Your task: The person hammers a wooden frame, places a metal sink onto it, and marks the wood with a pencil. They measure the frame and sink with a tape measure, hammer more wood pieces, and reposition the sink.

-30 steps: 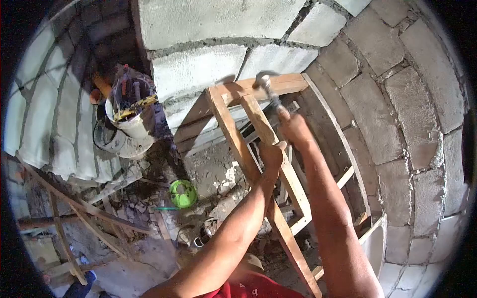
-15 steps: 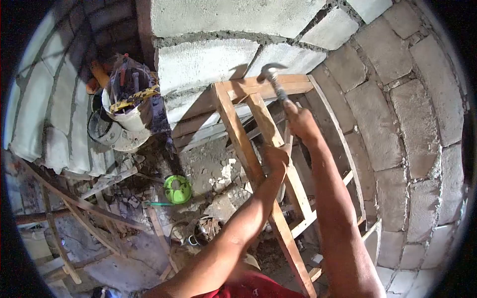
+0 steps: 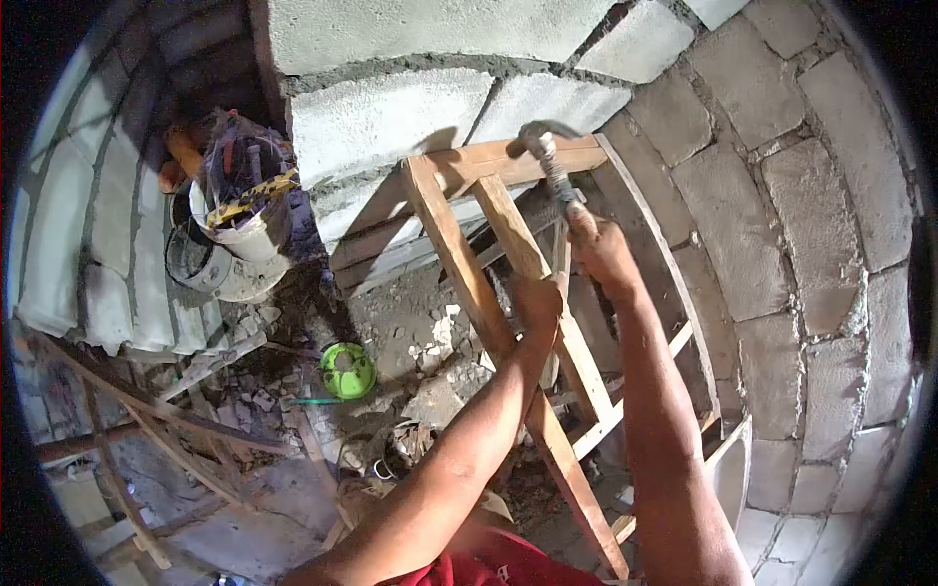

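Apparently for steadiness, the left hand clamps its fingers round a wooden bar while the right hand clenches a hammer.

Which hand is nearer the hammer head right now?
Right. The right hand grips the hammer handle, below the hammer head in view; the left hand is farther down, on the inner bar of the wooden frame.

Hard light, seemingly from the right, whitens the block wall and throws the wooden frame's shadow leftward across it. The recess sinks into gloom. The hammer blurs at its head; fisheye distortion bows the right-hand wall, with black corners.
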Motion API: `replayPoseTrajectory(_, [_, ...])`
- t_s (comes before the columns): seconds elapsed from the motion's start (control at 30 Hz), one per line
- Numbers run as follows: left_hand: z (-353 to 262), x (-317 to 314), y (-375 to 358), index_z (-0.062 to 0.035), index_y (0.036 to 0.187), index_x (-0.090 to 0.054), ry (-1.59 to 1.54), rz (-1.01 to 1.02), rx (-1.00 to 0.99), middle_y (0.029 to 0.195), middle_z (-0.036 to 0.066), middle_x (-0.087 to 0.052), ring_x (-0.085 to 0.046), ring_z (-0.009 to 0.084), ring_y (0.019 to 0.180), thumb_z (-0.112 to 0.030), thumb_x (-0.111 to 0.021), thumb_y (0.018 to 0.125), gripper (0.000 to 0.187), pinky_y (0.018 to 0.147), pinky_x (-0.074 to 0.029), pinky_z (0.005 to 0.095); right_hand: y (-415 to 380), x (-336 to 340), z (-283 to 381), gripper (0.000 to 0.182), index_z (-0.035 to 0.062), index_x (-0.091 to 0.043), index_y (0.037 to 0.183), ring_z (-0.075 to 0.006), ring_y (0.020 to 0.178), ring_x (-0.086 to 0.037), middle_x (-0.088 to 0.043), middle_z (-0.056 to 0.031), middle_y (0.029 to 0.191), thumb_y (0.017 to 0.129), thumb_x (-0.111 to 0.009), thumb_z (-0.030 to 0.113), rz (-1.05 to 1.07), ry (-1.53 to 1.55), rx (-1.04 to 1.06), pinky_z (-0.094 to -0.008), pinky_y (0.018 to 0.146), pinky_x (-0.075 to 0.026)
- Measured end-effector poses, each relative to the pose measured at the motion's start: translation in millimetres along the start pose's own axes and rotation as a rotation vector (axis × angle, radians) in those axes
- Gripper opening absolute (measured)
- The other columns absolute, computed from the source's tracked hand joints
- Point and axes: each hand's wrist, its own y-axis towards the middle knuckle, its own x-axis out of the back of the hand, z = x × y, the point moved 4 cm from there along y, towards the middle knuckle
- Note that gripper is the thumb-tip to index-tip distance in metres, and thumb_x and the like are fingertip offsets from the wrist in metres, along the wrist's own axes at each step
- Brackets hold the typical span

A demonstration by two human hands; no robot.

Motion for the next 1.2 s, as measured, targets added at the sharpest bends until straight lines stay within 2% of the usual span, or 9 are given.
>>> replayPoseTrajectory(0.17, [-60.2,50.7,-17.3,0.0051,0.094,-0.063,-0.779,-0.007,0.341,0.072,0.012,-0.061,-0.061,0.0229,0.061,-0.029,-0.086,0.076,0.045,0.062,-0.049,0.0423,-19.5,33.5,33.8,0.059,0.0059,-0.06,0.076,-0.0112,0.05,-0.046,-0.051,-0.0014,0.059,0.102,-0.048,0.057,-0.071,0.153,-0.001,-0.0317,0.047,-0.036])
replayPoseTrajectory(0.33, [-31.3,18.4,-8.1,-0.0008,0.092,-0.065,-1.072,0.346,0.656,0.072,0.005,-0.058,-0.057,0.0204,0.063,-0.015,-0.081,0.079,0.025,0.059,-0.047,0.0385,7.3,9.9,23.4,0.059,0.0039,-0.062,0.079,-0.0182,0.051,-0.054,-0.051,-0.004,0.056,0.101,-0.049,0.058,-0.278,0.132,0.225,-0.0367,0.047,-0.041])
replayPoseTrajectory(0.5, [2.6,-5.3,16.4,-0.0019,0.097,-0.066,-0.882,0.129,0.218,0.082,0.004,-0.061,-0.058,0.0224,0.074,-0.018,-0.079,0.082,0.026,0.069,-0.046,0.039,67.5,-49.9,-57.7,0.067,-0.0008,-0.061,0.079,-0.0236,0.061,-0.061,-0.053,-0.0074,0.058,0.1,-0.047,0.061,0.003,-0.385,0.186,-0.0383,0.057,-0.047])
replayPoseTrajectory(0.57, [10.5,-6.2,26.3,-0.0032,0.095,-0.065,-0.902,0.111,0.231,0.081,0.004,-0.06,-0.057,0.0217,0.073,-0.02,-0.079,0.082,0.025,0.068,-0.046,0.0392,42.5,-34.0,-51.0,0.069,-0.0018,-0.061,0.079,-0.0232,0.062,-0.061,-0.052,-0.0076,0.058,0.1,-0.047,0.062,-0.006,-0.37,0.287,-0.038,0.058,-0.048])
replayPoseTrajectory(0.63, [14.8,-5.5,27.5,-0.0043,0.09,-0.063,-0.948,0.226,0.312,0.077,0.003,-0.058,-0.057,0.021,0.068,-0.021,-0.078,0.082,0.024,0.064,-0.047,0.0385,-25.9,18.4,-12.3,0.067,-0.0066,-0.068,0.087,-0.0334,0.071,-0.066,-0.067,-0.0233,0.074,0.099,-0.052,0.057,0.062,-0.12,-0.033,-0.0478,0.067,-0.05])
replayPoseTrajectory(0.77, [-4.5,2.6,17.2,-0.0088,0.077,-0.055,-1.046,0.317,0.377,0.067,0.002,-0.052,-0.051,0.0191,0.051,-0.018,-0.077,0.083,0.025,0.049,-0.044,0.0351,-140.0,97.8,-20.4,0.054,0.006,-0.058,0.077,-0.01,0.048,-0.045,-0.05,0.0005,0.057,0.101,-0.05,0.054,-0.105,0.124,-0.15,-0.0298,0.048,-0.036])
replayPoseTrajectory(1.03, [-18.2,9.9,14.1,-0.0107,0.082,-0.05,-0.906,0.277,0.422,0.065,0.003,-0.044,-0.049,0.0229,0.048,-0.03,-0.078,0.083,0.034,0.044,-0.045,0.0403,-336.6,115.2,-106.2,0.025,-0.0008,-0.057,0.096,-0.0194,0.067,-0.048,-0.051,-0.0107,0.071,0.102,-0.054,0.023,-0.209,0.263,-0.615,-0.0357,0.063,-0.044])
replayPoseTrajectory(1.17, [-32.8,18.3,2.8,-0.0039,0.085,-0.057,-0.919,0.24,0.405,0.069,0.007,-0.052,-0.053,0.0215,0.05,-0.02,-0.078,0.082,0.027,0.044,-0.046,0.0374,-384.7,73.7,-155.9,0.041,0.0029,-0.058,0.089,-0.0145,0.057,-0.052,-0.05,-0.0037,0.062,0.105,-0.048,0.04,-0.351,0.083,-0.387,-0.0334,0.052,-0.042])
replayPoseTrajectory(1.2, [-36.0,20.5,-0.4,-0.0039,0.085,-0.057,-0.889,0.211,0.423,0.069,0.006,-0.052,-0.053,0.0219,0.051,-0.021,-0.079,0.082,0.028,0.045,-0.046,0.0377,-386.0,62.8,-149.8,0.026,-0.0017,-0.057,0.096,-0.0251,0.067,-0.052,-0.054,-0.0196,0.074,0.102,-0.052,0.023,-0.382,-0.04,-0.152,-0.0371,0.067,-0.047])
